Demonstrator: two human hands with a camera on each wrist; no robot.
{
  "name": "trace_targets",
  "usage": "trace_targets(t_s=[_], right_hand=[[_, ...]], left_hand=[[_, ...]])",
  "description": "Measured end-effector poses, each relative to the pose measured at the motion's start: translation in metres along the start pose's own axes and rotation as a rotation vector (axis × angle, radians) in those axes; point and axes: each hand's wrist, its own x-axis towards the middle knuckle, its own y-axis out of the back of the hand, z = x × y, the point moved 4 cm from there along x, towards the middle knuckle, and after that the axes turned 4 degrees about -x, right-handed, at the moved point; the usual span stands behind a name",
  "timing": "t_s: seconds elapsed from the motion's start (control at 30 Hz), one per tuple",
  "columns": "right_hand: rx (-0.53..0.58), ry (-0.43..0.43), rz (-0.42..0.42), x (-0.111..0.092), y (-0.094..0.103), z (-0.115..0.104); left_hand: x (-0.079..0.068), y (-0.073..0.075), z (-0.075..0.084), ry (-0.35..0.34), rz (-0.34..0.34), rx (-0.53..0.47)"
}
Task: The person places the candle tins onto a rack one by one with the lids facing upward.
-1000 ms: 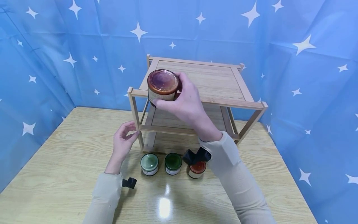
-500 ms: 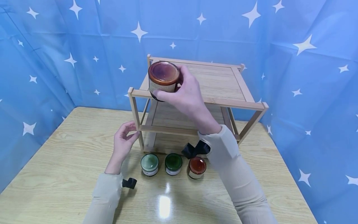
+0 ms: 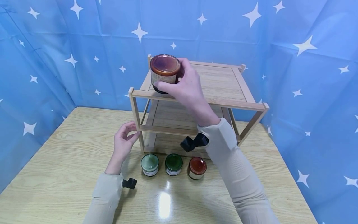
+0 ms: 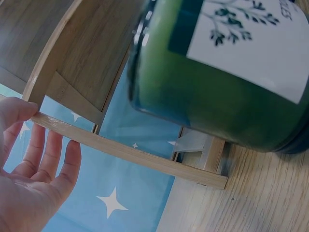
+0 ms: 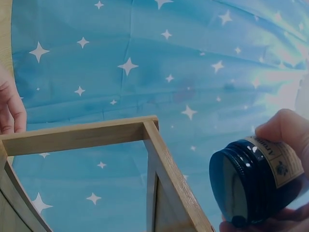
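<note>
An amber glass candle jar [image 3: 165, 65] with a pale label is held by my right hand [image 3: 190, 82], thumb in front and fingers around the far side. It overlaps the front left of the wooden shelf rack's top board [image 3: 215, 79] in the head view. The right wrist view shows the jar's [image 5: 256, 179] printed label and ridged rim, tilted. My left hand [image 3: 125, 138] pinches the rack's front left leg [image 3: 135, 110] between thumb and fingers. On the table before the rack stand a light green jar [image 3: 149, 163], a dark green jar [image 3: 173, 163] and a reddish-brown jar [image 3: 197, 166].
The rack has a middle shelf [image 3: 176, 116] and a lower one, partly hidden by my right arm. A green labelled jar [image 4: 217, 96] looms close in the left wrist view. A blue star-patterned curtain [image 3: 92, 62] surrounds the wood-grain table [image 3: 70, 155].
My right hand has carried the amber jar upward in the head view, farther over the top board and slightly right. The reddish-brown jar is now uncovered. My left hand keeps its place.
</note>
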Motion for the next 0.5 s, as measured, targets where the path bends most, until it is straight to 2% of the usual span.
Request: trace_targets(t_s=[0.2,0.5], right_hand=[[0.009,-0.013,0.021,0.007,0.0,0.001],[-0.039,-0.012,0.011,0.015,0.0,0.003]], left_hand=[[0.0,0.0,-0.001,0.008,-0.001,-0.002],[0.001,0.001,-0.003,0.007,-0.008,-0.014]])
